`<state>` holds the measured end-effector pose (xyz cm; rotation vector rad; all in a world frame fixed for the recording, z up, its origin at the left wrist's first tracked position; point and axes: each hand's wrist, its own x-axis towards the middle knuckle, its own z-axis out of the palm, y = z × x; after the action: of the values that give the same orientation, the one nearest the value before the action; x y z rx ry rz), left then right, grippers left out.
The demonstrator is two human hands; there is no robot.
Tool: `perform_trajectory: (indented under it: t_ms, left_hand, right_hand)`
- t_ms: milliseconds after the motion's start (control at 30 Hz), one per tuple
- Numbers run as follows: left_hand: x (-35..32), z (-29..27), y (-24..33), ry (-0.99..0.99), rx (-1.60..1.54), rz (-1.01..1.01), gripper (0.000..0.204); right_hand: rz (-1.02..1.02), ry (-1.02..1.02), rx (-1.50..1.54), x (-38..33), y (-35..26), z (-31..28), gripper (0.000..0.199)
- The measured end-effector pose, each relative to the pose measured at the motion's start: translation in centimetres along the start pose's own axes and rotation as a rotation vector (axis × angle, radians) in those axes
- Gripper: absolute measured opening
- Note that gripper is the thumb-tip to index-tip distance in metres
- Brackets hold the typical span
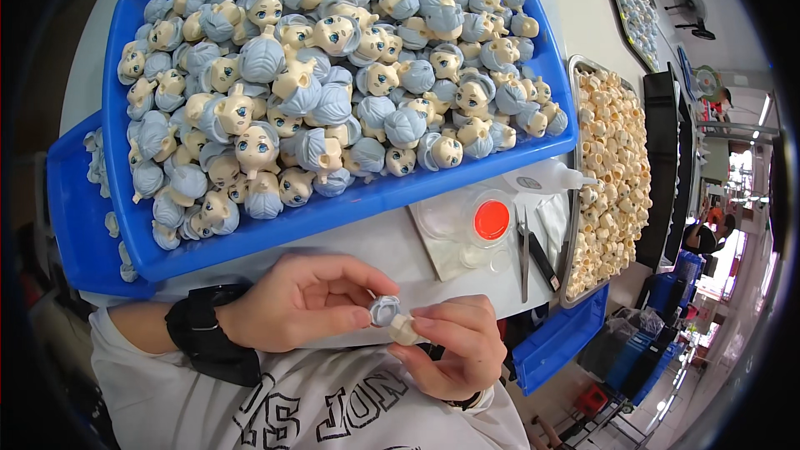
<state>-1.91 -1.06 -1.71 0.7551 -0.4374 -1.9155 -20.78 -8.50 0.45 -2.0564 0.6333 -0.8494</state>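
My left hand pinches a light blue doll hair piece between thumb and forefinger, its hollow side showing. Close against it, my right hand grips a small cream doll head part. The two pieces meet or nearly meet in front of my shirt; whether they touch I cannot tell. Just beyond my hands a big blue tray is heaped with doll heads that have pale blue hair and painted faces. At the right, a metal tray holds many loose cream parts.
Between the trays lie a round container with a red disc, a white squeeze bottle, tweezers and a black-handled tool. Another blue tray with blue pieces sits under the left side. A blue bin stands below the table's right edge.
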Motion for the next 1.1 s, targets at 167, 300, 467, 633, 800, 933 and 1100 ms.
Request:
perform_trajectory:
  t_ms: [167, 300, 467, 633, 800, 933, 1100]
  left_hand:
    - [0.1, -0.3, -0.4, -0.027, 0.033, 0.019, 0.034]
    - [0.0, 0.1, 0.1, -0.002, 0.032, -0.042, 0.040]
    - [-0.2, 0.4, 0.8, -0.041, -0.079, -0.121, 0.052]
    - [-0.3, 0.1, 0.8, -0.057, 0.073, -0.129, 0.051]
    - [-0.3, 0.1, 0.6, -0.071, 0.053, -0.154, 0.054]
    - [-0.5, 0.9, 0.6, -0.039, 0.025, -0.173, 0.056]
    - [-2.0, 1.9, 2.5, -0.141, 0.347, -0.159, 0.069]
  right_hand:
    - [0.002, -0.086, -0.055, 0.4, 0.1, -0.1, 0.041]
    - [-0.030, -0.148, -0.148, 0.7, -0.2, -0.4, 0.041]
    - [-0.096, -0.138, -0.244, 1.3, -0.5, 0.2, 0.043]
    - [-0.137, -0.126, -0.219, 0.7, 0.4, 1.2, 0.039]
    - [-0.121, -0.137, -0.184, 0.3, 0.5, 1.4, 0.037]
    - [-0.169, -0.142, -0.150, 0.5, 1.1, 0.8, 0.037]
    - [-0.246, -0.273, -0.035, 1.0, -0.8, -0.3, 0.029]
